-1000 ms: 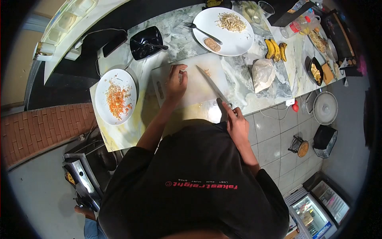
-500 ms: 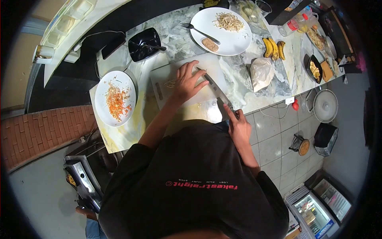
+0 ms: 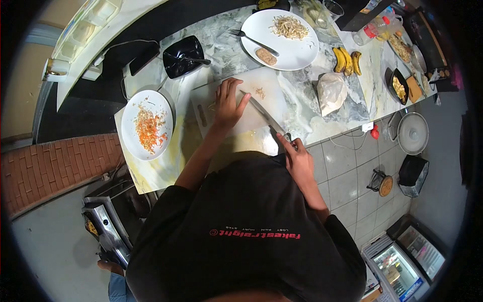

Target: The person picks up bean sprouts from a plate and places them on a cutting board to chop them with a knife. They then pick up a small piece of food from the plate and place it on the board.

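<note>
My right hand [image 3: 300, 162] is closed around the handle of a kitchen knife [image 3: 265, 114], forefinger stretched toward the blade. The blade slants up and left across a white cutting board [image 3: 266, 80]. On the board's left half lies my left hand [image 3: 229, 106], thumb spread from the fingers and close to the knife tip; whether they touch I cannot tell. A few pale strands [image 3: 212, 106] show beside that hand, and what lies beneath it is hidden. Small chopped brownish bits [image 3: 260, 92] rest on the board, just beyond the blade.
A plate of orange and pale shreds [image 3: 147, 126] stands left. Behind the board are a black bowl [image 3: 183, 56] and a white plate [image 3: 251, 22] with bean sprouts and a fork. Bananas [image 3: 346, 61] and a crumpled white bag [image 3: 332, 94] lie right. Another person's arm shows lower left.
My left hand has shifted left and its fingers have drawn closer together, uncovering the chopped bits. The knife and my right hand have moved slightly left.
</note>
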### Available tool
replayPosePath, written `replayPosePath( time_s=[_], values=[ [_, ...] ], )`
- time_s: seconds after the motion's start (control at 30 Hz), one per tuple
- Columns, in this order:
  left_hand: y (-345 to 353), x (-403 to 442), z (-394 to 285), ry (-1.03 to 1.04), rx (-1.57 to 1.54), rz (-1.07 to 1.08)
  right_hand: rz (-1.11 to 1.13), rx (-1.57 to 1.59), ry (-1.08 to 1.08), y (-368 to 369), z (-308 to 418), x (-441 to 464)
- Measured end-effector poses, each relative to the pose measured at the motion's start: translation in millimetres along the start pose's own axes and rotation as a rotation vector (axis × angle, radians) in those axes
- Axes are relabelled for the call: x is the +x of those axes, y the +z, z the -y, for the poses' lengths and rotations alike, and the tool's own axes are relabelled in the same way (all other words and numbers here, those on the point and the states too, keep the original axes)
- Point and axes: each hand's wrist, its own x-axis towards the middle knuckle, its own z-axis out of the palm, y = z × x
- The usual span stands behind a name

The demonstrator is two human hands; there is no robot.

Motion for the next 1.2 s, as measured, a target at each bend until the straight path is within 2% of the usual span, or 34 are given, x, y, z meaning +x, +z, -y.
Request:
replayPosePath(
  time_s=[0.1, 0.33, 0.43, 0.5, 0.7, 0.93, 1.0, 1.1, 1.2],
  values=[
    [-4.6, -6.1, 0.9, -0.095, 0.011, 0.041, 0.024, -0.024, -0.019, 8.0, -4.0, 2.1],
    [1.5, -8.9, 8.1, -0.11, -0.058, 0.096, -0.001, -0.086, 0.034, 10.7, -4.2, 5.5],
    [9.9, -8.3, 16.8, -0.081, -0.085, 0.106, -0.008, -0.08, 0.055, 7.8, -3.8, 6.7],
    [15.5, -6.5, 18.3, -0.058, -0.212, 0.116, -0.004, -0.087, 0.06, 6.9, -3.9, 6.7],
    [11.1, -1.1, 8.7, 0.065, -0.111, 0.136, -0.008, -0.062, 0.044, 4.0, -8.8, 0.5],
    [7.0, 5.0, 2.7, 0.044, -0.114, 0.111, -0.028, -0.002, 0.009, 4.3, -6.8, -1.9],
    [5.1, 4.3, 0.5, -0.018, -0.09, 0.183, -0.02, -0.004, 0.003, 6.3, -5.2, 1.1],
    [7.3, 2.9, 2.1, 0.049, -0.094, 0.137, -0.006, -0.02, 0.014, 8.3, -1.8, 6.0],
    [7.2, 0.9, 3.9, 0.027, -0.108, 0.129, -0.02, -0.038, 0.026, 8.7, -1.5, 9.6]
  ],
)
